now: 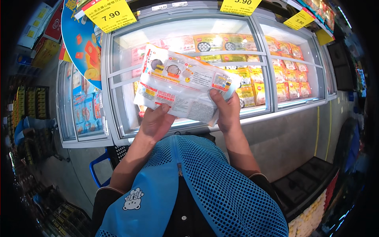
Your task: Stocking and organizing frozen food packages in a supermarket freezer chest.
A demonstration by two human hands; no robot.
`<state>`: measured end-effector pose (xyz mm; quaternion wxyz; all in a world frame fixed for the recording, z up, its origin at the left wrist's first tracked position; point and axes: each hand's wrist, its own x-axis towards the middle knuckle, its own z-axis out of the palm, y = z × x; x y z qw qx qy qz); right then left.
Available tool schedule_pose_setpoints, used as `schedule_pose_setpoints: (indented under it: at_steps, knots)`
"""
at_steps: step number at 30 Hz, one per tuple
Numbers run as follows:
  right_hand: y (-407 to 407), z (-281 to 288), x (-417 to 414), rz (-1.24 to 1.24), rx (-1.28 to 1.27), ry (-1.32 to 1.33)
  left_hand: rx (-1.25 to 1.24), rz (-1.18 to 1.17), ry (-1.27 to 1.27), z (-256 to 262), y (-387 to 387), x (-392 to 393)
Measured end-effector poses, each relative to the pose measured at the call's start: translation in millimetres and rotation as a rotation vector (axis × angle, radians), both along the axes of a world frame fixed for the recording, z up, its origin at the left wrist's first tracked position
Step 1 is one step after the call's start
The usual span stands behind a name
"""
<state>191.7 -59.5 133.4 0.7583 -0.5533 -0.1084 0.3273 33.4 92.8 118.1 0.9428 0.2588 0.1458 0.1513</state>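
A white plastic food packet (189,86) is held up in front of me, its printed back with cooking pictures and small text facing my view. My left hand (157,121) grips its lower left edge, thumb on top. At the right end, my right hand (226,108) pinches it with the thumb over the printed face. Both hands' fingers are mostly hidden beneath the packet. Behind it stands a lit display freezer (189,54) with glass panes, holding yellow bags of frozen food (245,86) and pink packs (177,43).
Yellow price tags (109,14) hang above the freezer. A round blue sign (81,41) stands at the left, over a section with blue packs (87,109). A blue shopping basket handle (99,167) is low on the left. Dark empty trays (305,180) sit at the lower right.
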Motion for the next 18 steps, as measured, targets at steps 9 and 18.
schedule_pose_setpoints:
  at_steps: [9, 18]
  knots:
    - [2, -1, 5, 0.031, 0.055, 0.077, 0.033, 0.016, 0.069, 7, -9, 3]
    - [-4, -18, 4, 0.057, 0.066, 0.207, 0.031, 0.035, 0.096, 3, -12, 2]
